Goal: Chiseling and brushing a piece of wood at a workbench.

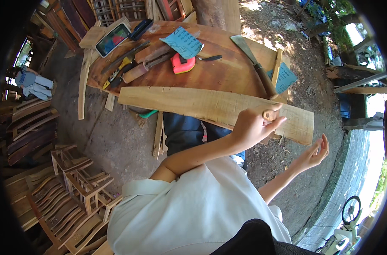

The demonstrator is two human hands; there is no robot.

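A long, slightly curved light wooden plank (193,101) lies across the near edge of the table in front of me. Over the plank's right part, my left hand (252,128) is closed, with a small round tan thing (268,115) at its fingers that I cannot make out. Past the plank's right end, my right hand (314,155) hangs in the air, its fingers loosely curled and apart, holding nothing. Just beyond the left hand lies a big knife (258,67) with a wooden handle and a broad blade pointing away.
On the brown wooden table (227,76) are a blue sandpaper sheet (183,42), a pink tape measure (183,63), a wooden-handled tool (136,73), a yellow cutter (112,79) and a phone (113,40). Another sandpaper sheet (285,78) sits at right. Wooden chair frames (81,182) stand left.
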